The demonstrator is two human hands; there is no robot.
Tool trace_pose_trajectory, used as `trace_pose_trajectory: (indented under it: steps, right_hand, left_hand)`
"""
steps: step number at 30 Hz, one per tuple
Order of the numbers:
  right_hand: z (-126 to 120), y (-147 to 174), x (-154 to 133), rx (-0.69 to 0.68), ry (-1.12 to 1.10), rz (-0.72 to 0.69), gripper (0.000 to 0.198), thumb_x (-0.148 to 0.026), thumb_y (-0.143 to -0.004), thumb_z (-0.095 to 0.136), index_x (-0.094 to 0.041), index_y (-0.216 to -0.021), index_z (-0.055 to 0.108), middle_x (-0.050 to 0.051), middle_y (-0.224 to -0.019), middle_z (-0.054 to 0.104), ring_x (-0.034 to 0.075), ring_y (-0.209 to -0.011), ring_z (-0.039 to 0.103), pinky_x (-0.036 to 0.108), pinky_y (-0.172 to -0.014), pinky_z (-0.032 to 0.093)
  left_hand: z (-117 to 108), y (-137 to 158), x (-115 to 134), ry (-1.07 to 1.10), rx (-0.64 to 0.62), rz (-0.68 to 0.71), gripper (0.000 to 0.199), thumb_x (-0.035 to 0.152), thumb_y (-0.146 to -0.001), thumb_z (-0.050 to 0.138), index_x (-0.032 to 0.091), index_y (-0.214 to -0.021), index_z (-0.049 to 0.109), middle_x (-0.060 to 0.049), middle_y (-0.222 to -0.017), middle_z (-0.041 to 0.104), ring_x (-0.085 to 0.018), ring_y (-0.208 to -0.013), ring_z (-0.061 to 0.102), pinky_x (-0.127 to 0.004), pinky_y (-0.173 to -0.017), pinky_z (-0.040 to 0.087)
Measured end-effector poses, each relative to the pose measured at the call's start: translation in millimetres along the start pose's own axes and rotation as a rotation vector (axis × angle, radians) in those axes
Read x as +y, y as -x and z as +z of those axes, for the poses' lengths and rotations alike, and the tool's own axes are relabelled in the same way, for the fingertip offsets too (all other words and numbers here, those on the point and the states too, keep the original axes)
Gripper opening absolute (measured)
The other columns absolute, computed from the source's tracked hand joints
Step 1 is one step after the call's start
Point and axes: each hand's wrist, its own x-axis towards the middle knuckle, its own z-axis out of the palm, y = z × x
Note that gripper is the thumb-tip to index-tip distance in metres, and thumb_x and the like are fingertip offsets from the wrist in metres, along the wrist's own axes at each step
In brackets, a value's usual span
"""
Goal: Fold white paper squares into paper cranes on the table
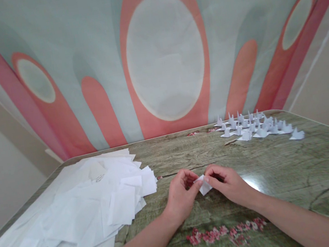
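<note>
Paper (205,186), small, white, already folded, with a point toward six o'clock, held low over the wood-patterned table (286,173); contact with the surface too hard to tell. Taking that piece as the dial's centre: left hand (183,189) at nine o'clock, thumb and forefinger pinching the upper left edge; right hand (227,182) at three, thumb and forefinger pinching near the top corner; remaining fingers curled inward. Farther out at nine, a spread heap of white sheets (86,218); at two, a cluster of folded paper birds (261,131); at six, printed pink blossoms (212,235). Probably mid-fold, well short of a bird shape; layers too small to count. Called for next, most likely: matching edges, then creasing firmly with one hand steadying.
</note>
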Motion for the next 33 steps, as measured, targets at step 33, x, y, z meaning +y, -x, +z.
trace_pose_trajectory:
  steps: [33]
  right_hand:
    - [2.4, -0.5, 7.7, 0.021, -0.043, 0.023, 0.020, -0.033, -0.085, 0.046, -0.018, -0.075, 0.053, -0.002, -0.067, 0.048, 0.012, -0.063, 0.045, 0.023, -0.057, 0.037]
  left_hand:
    - [1.1, 3.2, 5.2, 0.000, -0.015, -0.098, 0.018, 0.023, -0.072, 0.062, 0.016, -0.087, 0.056, 0.001, -0.064, 0.062, -0.011, -0.058, 0.055, -0.020, -0.054, 0.038]
